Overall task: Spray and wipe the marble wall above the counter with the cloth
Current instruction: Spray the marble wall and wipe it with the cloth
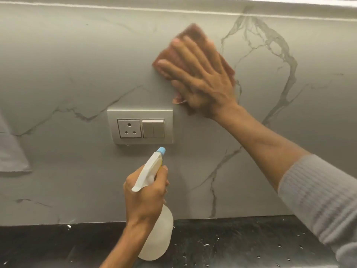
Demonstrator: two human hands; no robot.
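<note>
The grey marble wall [63, 66] with darker veins fills most of the view. My right hand [201, 78] lies flat with its fingers spread and presses a reddish-brown cloth [195, 33] against the wall, up and to the right of the socket plate. The cloth is blurred. My left hand [144, 196] grips the neck of a white spray bottle [158, 238] below the socket plate. The bottle's blue nozzle [161, 151] points up toward the wall.
A grey socket and switch plate [140, 125] is set in the wall between my two hands. The black speckled counter [241, 242] runs along the bottom. A pale sheet [9, 151] hangs at the left edge. A lit strip runs along the top.
</note>
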